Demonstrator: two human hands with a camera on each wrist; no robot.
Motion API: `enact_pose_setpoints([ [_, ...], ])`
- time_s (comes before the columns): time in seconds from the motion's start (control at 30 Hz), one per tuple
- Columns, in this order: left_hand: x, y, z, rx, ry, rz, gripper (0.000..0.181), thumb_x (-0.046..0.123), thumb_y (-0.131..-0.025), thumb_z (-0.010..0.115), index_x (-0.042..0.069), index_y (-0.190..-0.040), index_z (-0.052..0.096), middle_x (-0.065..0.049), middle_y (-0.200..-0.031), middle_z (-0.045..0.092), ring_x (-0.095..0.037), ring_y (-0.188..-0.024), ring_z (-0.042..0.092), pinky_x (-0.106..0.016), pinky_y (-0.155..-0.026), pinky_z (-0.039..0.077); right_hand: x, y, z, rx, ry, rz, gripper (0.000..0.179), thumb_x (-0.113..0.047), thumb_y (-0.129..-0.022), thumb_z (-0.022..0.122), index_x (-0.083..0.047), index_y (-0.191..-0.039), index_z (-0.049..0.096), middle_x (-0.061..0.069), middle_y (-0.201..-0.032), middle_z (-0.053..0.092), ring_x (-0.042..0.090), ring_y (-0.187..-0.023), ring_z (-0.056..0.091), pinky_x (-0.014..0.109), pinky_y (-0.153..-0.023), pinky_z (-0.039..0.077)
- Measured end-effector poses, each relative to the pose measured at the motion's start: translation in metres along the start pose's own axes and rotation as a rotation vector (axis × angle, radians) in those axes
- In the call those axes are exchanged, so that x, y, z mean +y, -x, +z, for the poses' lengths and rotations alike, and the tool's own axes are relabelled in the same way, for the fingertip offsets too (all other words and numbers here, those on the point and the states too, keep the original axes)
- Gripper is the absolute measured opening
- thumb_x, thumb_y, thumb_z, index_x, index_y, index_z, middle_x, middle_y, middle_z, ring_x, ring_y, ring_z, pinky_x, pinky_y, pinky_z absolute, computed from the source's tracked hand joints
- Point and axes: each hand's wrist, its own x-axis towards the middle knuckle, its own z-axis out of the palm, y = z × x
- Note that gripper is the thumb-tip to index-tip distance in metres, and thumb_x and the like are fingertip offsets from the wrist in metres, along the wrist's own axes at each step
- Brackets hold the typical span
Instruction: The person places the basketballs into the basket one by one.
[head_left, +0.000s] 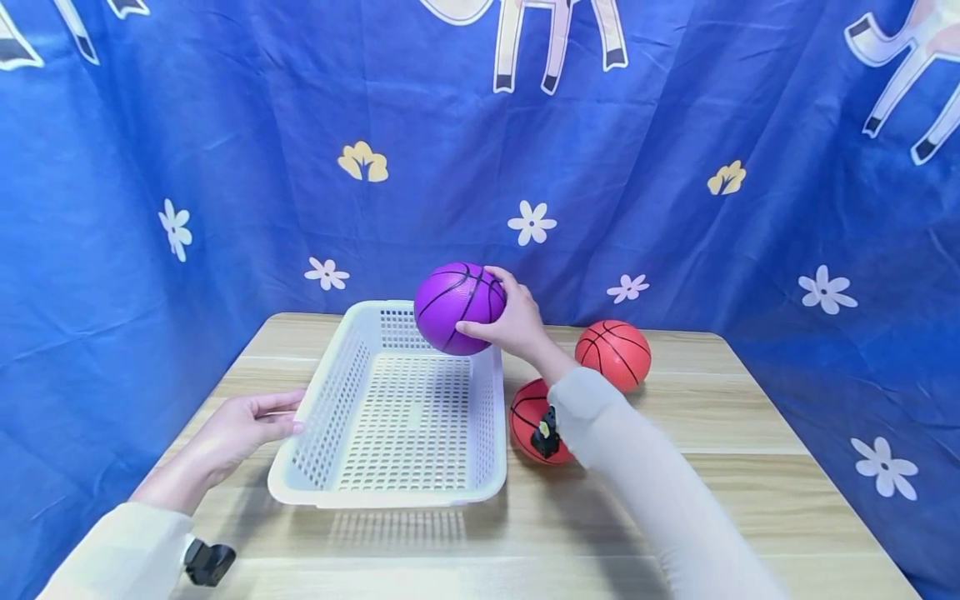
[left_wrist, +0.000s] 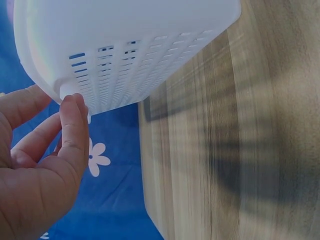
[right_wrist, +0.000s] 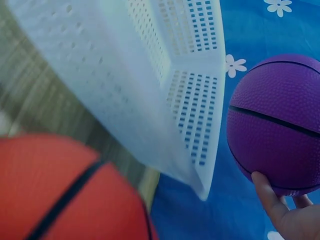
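Observation:
My right hand (head_left: 508, 321) grips a purple toy basketball (head_left: 458, 307) and holds it in the air over the far right corner of a white perforated basket (head_left: 327, 387). The right wrist view shows the purple ball (right_wrist: 280, 125) held by my fingertips (right_wrist: 267, 192) beside the basket's corner (right_wrist: 200, 115). My left hand (head_left: 247, 425) rests with straight fingers against the basket's left wall; in the left wrist view its fingers (left_wrist: 72, 130) touch the basket rim (left_wrist: 65, 90). The basket has nothing inside.
Two orange-red toy basketballs lie on the wooden table (head_left: 750, 433) right of the basket: one (head_left: 613, 353) further back, one (head_left: 534, 421) partly behind my right sleeve. A blue flowered curtain (head_left: 675, 208) hangs behind and around the table.

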Motion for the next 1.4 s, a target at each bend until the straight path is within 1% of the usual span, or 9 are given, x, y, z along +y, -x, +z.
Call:
enact_pose_setpoints([
  [0.17,-0.001,0.001,0.000,-0.001,0.000,0.000,0.063,0.011,-0.087,0.070,-0.016,-0.135,0.040,-0.031,-0.128,0.051,0.003,-0.093,0.058,-0.014,-0.079,0.046,-0.005,-0.006,0.023,0.002,-0.013,0.024,0.091,-0.038,-0.065,0.087,-0.029,-0.141,0.039,0.012,-0.129,0.045,0.030,-0.114,0.044,0.044,-0.084,0.051],
  [0.37,-0.002,0.003,0.000,0.001,-0.006,-0.007,0.062,0.011,-0.087,0.070,-0.016,-0.134,0.040,-0.031,-0.129,0.051,0.002,-0.093,0.058,-0.014,-0.079,0.046,-0.006,-0.010,0.048,-0.015,-0.011,0.052,0.092,-0.040,-0.063,0.088,-0.028,-0.141,0.039,0.013,-0.128,0.045,0.030,-0.113,0.047,0.043,-0.083,0.052],
  [0.5,-0.001,0.004,0.000,-0.001,-0.005,-0.019,0.062,0.012,-0.087,0.069,-0.016,-0.135,0.039,-0.031,-0.130,0.050,0.002,-0.092,0.058,-0.014,-0.079,0.046,-0.006,-0.011,0.063,-0.026,-0.013,0.065,0.092,-0.041,-0.063,0.088,-0.028,-0.141,0.040,0.013,-0.128,0.045,0.030,-0.112,0.048,0.043,-0.082,0.052],
  [0.67,-0.001,0.005,0.000,0.001,0.006,-0.017,0.062,0.012,-0.088,0.069,-0.016,-0.135,0.039,-0.031,-0.130,0.050,0.002,-0.093,0.058,-0.015,-0.079,0.047,-0.006,-0.011,0.078,-0.061,-0.007,0.089,0.092,-0.040,-0.065,0.087,-0.029,-0.142,0.038,0.014,-0.132,0.042,0.030,-0.111,0.051,0.041,-0.083,0.052],
  [0.83,0.000,0.005,0.001,0.006,0.008,-0.018,0.062,0.012,-0.088,0.069,-0.016,-0.135,0.039,-0.031,-0.130,0.050,0.002,-0.092,0.059,-0.014,-0.079,0.046,-0.005,-0.010,0.090,-0.091,-0.006,0.111,0.092,-0.039,-0.066,0.086,-0.029,-0.143,0.036,0.016,-0.136,0.038,0.030,-0.111,0.052,0.042,-0.084,0.051],
  [1.03,0.002,0.005,0.002,0.012,0.002,-0.022,0.062,0.012,-0.087,0.069,-0.014,-0.135,0.040,-0.030,-0.128,0.051,0.001,-0.092,0.059,-0.014,-0.078,0.046,0.000,-0.005,0.100,-0.119,0.052,0.121,0.091,-0.041,-0.066,0.086,-0.029,-0.142,0.038,0.016,-0.133,0.040,0.030,-0.112,0.051,0.043,-0.083,0.052],
  [1.17,0.003,0.006,0.003,0.017,0.003,-0.018,0.062,0.012,-0.087,0.070,-0.015,-0.135,0.041,-0.030,-0.127,0.053,0.001,-0.092,0.059,-0.014,-0.078,0.046,0.003,-0.003,0.106,-0.145,0.063,0.118,0.093,-0.042,-0.066,0.086,-0.028,-0.144,0.038,0.017,-0.135,0.039,0.032,-0.117,0.045,0.045,-0.084,0.051],
  [1.3,0.003,0.005,0.003,0.019,0.011,-0.011,0.062,0.011,-0.087,0.069,-0.016,-0.134,0.040,-0.031,-0.128,0.051,0.002,-0.092,0.059,-0.014,-0.079,0.047,0.006,0.000,0.110,-0.186,0.070,0.146,0.095,-0.041,-0.066,0.086,-0.029,-0.146,0.035,0.017,-0.140,0.035,0.035,-0.122,0.040,0.050,-0.085,0.049],
  [1.4,0.003,0.005,0.004,0.020,0.018,-0.012,0.061,0.010,-0.087,0.069,-0.016,-0.134,0.040,-0.032,-0.129,0.050,0.003,-0.092,0.058,-0.014,-0.079,0.047,0.008,0.001,0.112,-0.196,0.083,0.162,0.095,-0.041,-0.066,0.086,-0.030,-0.146,0.035,0.017,-0.141,0.034,0.035,-0.123,0.040,0.050,-0.085,0.049],
])
